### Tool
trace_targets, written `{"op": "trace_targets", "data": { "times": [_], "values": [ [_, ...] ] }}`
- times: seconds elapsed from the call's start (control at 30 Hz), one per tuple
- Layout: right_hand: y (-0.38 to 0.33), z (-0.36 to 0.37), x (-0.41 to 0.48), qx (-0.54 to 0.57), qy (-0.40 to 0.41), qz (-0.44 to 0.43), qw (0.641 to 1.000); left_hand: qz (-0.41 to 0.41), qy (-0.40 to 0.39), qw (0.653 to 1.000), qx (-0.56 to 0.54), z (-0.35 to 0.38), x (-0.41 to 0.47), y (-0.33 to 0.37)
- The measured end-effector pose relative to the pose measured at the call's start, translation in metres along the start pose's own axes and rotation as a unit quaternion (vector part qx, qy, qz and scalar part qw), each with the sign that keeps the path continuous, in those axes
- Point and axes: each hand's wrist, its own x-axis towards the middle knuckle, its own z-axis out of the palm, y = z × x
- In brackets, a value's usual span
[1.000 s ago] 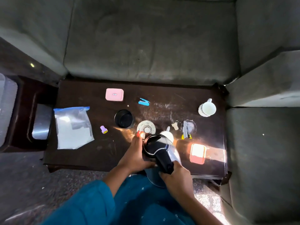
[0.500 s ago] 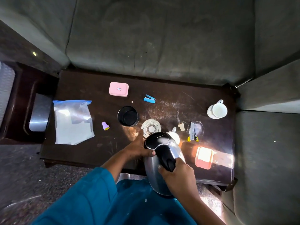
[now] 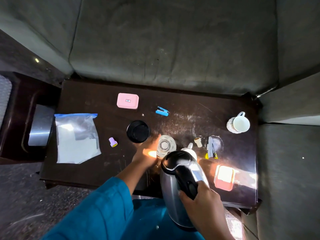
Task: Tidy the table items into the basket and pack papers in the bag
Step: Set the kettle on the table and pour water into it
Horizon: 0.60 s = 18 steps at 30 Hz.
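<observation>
kettle (image 3: 181,191) lifted off near edge of surface (image 3: 90,170), my right hand (image 3: 200,201) clamped on its black handle | steel body looks heavy, slick: keep to handle | my left hand (image 3: 147,153) open, flat beside glass (image 3: 165,146) | dark scratched surface, grey sofa (image 3: 164,40) behind, no basket seen

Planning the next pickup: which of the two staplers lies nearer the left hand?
The blue stapler, up beyond the black cup, is nearer the left hand. The grey stapler with yellow tips lies farther right, past the kettle.
</observation>
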Motion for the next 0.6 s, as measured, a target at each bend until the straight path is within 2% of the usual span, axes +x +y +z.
{"op": "trace_targets", "data": {
  "times": [0.1, 0.27, 0.4, 0.6],
  "values": [
    [-0.004, -0.006, 0.003, -0.011, -0.009, -0.004, 1.000, 0.000, -0.052, 0.997, 0.065, -0.002, 0.009, 0.000],
    [-0.013, -0.012, 0.007, -0.060, -0.022, -0.006, 0.998, 0.003, -0.010, 1.000, 0.021, -0.002, 0.004, -0.001],
    [-0.022, -0.015, 0.004, -0.077, -0.027, -0.012, 0.997, -0.036, 0.021, 0.991, -0.127, 0.003, 0.001, -0.005],
    [-0.029, -0.018, 0.002, -0.078, -0.024, -0.034, 0.996, -0.027, 0.017, 0.999, 0.016, 0.016, 0.010, -0.014]
  ]
}}
